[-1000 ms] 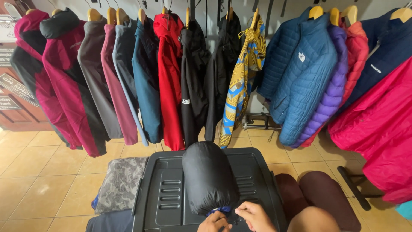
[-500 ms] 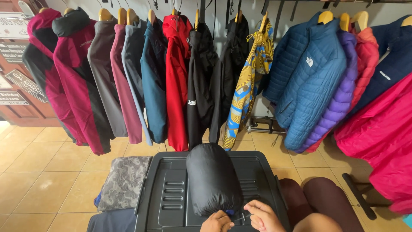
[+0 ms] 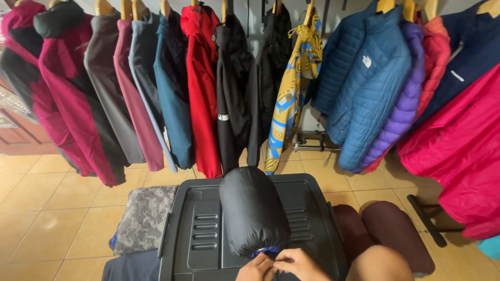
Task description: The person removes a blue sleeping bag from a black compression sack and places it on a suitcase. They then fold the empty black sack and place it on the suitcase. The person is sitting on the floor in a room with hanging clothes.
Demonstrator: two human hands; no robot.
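A black stuffed sack [image 3: 252, 213], rounded at the far end, lies on the lid of a dark grey plastic bin [image 3: 205, 229]. Its near mouth is gathered around a blue drawstring [image 3: 265, 251]. My left hand [image 3: 256, 269] and my right hand [image 3: 298, 263] are side by side at that mouth, fingers pinched on the blue cord. Only the upper parts of both hands show at the bottom edge. My bare knee [image 3: 379, 264] is at the lower right.
A row of jackets hangs on hangers across the back: maroon [image 3: 62, 99], red [image 3: 200, 78], black [image 3: 234, 88], a yellow patterned garment [image 3: 291, 88], a blue puffer jacket [image 3: 364, 88]. A grey patterned cushion [image 3: 143, 218] lies left of the bin, two dark brown rolls [image 3: 385, 229] right. Tan floor tiles.
The view has tilted slightly, so the jackets and bin sit a little lower and to the right. Both hands stay at the sack's mouth, fingers shifting on the blue cord.
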